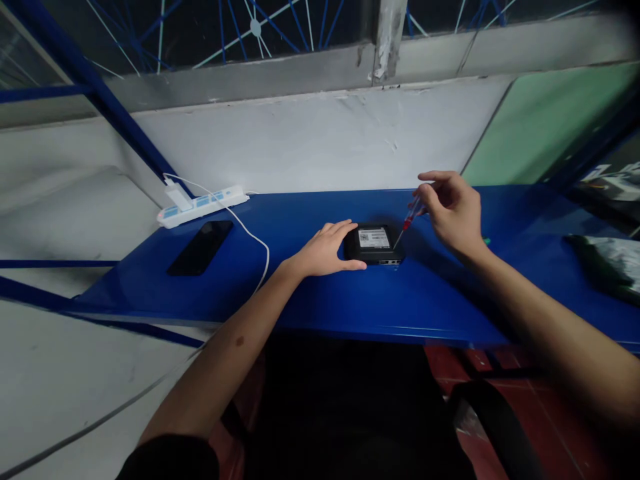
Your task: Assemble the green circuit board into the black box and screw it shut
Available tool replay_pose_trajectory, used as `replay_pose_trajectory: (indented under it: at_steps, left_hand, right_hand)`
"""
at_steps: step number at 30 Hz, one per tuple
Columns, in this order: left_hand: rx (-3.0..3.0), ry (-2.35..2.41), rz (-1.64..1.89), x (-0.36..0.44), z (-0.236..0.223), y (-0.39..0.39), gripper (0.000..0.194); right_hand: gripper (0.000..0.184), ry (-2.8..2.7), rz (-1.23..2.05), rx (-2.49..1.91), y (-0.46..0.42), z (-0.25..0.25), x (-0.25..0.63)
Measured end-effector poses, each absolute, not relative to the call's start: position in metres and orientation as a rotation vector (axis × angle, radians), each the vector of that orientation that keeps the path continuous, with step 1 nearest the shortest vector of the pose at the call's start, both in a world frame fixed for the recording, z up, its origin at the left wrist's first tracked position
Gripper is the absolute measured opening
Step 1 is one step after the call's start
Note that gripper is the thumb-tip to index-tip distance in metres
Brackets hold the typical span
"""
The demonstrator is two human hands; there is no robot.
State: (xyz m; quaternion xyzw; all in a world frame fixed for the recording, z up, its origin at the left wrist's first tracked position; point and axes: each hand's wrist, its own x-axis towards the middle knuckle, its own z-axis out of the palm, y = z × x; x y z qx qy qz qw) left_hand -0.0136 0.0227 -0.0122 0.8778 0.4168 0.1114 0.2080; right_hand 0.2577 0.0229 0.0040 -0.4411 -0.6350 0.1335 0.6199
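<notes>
In the head view, the left hand (327,250) is gripping the left side of a flat black box (376,256), its thumb pressing along the near edge. The box is lying on a blue table (325,303), its white label (374,238) facing up, showing a square code and lines of print too small to read. The right hand (456,210) is pinching a red-and-clear screwdriver (409,217), its tip meeting the box just beside the label. Leftward, a dark phone (201,248) is lying near a white power strip (205,205).
</notes>
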Motion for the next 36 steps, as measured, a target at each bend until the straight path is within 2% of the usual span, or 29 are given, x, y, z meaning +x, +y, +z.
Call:
replay_pose_trajectory:
  at_steps: [4,12,19,31,36]
  left_hand:
    - [2.438,1.149,0.310,-0.0137,-0.0119,0.0227,0.102]
    - [2.434,1.144,0.304,-0.0136,-0.0120,0.0225,0.105]
    - [2.433,1.137,0.320,-0.0146,-0.0134,0.0242,0.102]
    - [2.432,1.137,0.319,-0.0134,-0.0110,0.0225,0.105]
    - [2.435,1.150,0.300,-0.0136,-0.0106,0.0222,0.104]
  right_hand:
    - [0.026,-1.431,0.416,-1.007,0.0220,0.0019,0.2562]
    - [0.025,-1.466,0.283,-1.002,0.0223,0.0030,0.2554]
    - [0.030,-1.445,0.424,-1.012,0.0182,0.0044,0.2547]
    - [0.022,-1.498,0.225,-1.008,0.0242,0.0003,0.2573]
    - [0.028,-1.445,0.263,-1.004,0.0216,0.0023,0.2560]
